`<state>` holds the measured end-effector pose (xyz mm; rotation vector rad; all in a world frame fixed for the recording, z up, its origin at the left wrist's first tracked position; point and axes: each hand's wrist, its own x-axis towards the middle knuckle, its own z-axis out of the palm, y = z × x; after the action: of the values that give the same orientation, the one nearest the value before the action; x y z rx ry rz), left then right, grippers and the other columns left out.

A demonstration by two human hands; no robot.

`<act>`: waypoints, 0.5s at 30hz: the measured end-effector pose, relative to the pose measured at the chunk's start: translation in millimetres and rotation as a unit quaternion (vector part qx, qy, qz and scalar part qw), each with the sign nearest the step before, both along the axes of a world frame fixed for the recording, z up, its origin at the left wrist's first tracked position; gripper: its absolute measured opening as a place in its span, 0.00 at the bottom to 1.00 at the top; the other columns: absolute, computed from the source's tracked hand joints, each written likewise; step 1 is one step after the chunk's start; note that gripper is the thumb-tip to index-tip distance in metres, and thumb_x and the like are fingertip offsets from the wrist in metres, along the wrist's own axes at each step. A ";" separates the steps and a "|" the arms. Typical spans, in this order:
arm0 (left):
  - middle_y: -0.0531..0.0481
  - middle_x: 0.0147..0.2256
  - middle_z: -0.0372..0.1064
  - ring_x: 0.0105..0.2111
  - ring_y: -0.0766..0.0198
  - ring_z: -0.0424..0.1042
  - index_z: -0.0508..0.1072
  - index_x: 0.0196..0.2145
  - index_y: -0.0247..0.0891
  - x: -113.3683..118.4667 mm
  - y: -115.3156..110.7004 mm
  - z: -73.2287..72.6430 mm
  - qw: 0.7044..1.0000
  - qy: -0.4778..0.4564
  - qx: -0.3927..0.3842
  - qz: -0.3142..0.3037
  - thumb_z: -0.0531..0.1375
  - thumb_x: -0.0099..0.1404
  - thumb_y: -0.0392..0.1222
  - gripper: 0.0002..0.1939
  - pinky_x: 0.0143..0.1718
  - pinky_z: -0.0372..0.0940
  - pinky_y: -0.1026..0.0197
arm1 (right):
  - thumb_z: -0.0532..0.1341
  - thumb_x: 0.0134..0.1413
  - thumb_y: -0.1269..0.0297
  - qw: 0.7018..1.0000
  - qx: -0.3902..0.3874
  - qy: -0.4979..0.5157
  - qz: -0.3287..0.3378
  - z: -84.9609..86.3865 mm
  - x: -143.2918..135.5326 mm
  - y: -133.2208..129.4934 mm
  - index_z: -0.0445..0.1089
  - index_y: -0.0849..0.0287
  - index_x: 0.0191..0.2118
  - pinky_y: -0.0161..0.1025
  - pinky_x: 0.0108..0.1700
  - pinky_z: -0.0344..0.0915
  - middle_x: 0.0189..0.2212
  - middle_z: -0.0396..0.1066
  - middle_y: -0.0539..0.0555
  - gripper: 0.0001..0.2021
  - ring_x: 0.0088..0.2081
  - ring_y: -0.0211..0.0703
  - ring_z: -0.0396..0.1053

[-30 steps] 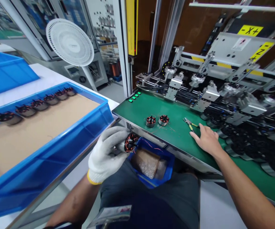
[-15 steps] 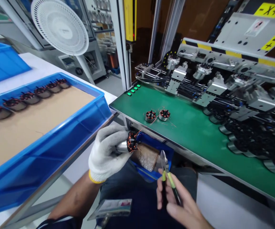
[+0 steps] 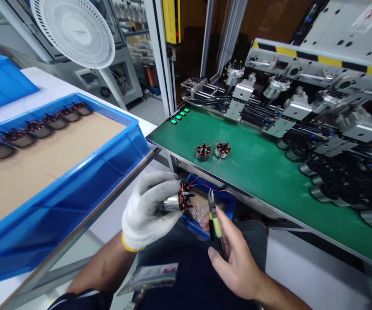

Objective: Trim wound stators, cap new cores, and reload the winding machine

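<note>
Gloved in white, my left hand (image 3: 152,211) grips a motor stator (image 3: 184,196), a metal ring with black insulation and copper windings, its wound face turned right. Loose copper wires (image 3: 201,186) stick out from it toward the right. My right hand (image 3: 234,254), bare, is closed around wire cutters (image 3: 213,215) with yellow-green and black handles. Their jaws point up, close to the loose wires; whether they touch a wire I cannot tell. Two more stators, one on the left (image 3: 203,151) and one on the right (image 3: 222,150), lie on the green work surface (image 3: 256,172) beyond my hands.
On the left a blue tray (image 3: 108,172) holds a row of stators (image 3: 37,128) on cardboard. Below my hands is a blue bin (image 3: 227,202) with a cardboard piece in it. A machine with clamps (image 3: 244,92) stands behind the green surface, with many stators at right. A white fan (image 3: 76,34) stands at back left.
My right hand has brought the cutters left and up, nearer the stator, and their handles have drawn together. The stator has shifted slightly right, and its long wires now stretch out rightward.
</note>
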<state>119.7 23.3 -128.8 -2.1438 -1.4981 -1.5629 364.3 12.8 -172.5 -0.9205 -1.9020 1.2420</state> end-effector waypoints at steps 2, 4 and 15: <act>0.47 0.48 0.70 0.45 0.55 0.77 0.70 0.53 0.45 0.4 0.8 -0.7 1.000 -0.003 -0.005 0.001 0.71 0.55 0.34 0.29 0.43 0.76 0.55 | 0.59 0.56 0.74 1.000 0.008 0.013 0.004 2.7 -1.8 1.1 0.49 0.52 0.73 0.55 0.63 0.67 0.57 0.70 0.63 0.40 0.57 0.53 0.72; 0.47 0.48 0.71 0.45 0.55 0.77 0.70 0.53 0.46 1.5 1.5 -1.5 1.000 -0.007 -0.006 0.003 0.71 0.55 0.34 0.29 0.43 0.76 0.54 | 0.58 0.57 0.75 0.999 0.005 0.035 -0.002 4.5 -4.1 2.3 0.50 0.50 0.73 0.50 0.56 0.73 0.51 0.72 0.61 0.39 0.48 0.48 0.75; 0.45 0.50 0.74 0.48 0.50 0.76 0.73 0.54 0.46 -3.0 13.4 -13.2 0.940 -0.261 -0.202 -0.086 0.75 0.50 0.40 0.33 0.51 0.73 0.48 | 0.60 0.63 0.69 0.999 -0.011 0.017 -0.045 36.6 36.1 22.4 0.60 0.43 0.66 0.32 0.36 0.76 0.44 0.74 0.55 0.28 0.35 0.39 0.76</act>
<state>116.8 36.7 -142.0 -2.2146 -1.9800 -2.1841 400.4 35.2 -135.9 -0.9799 -1.8042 1.2191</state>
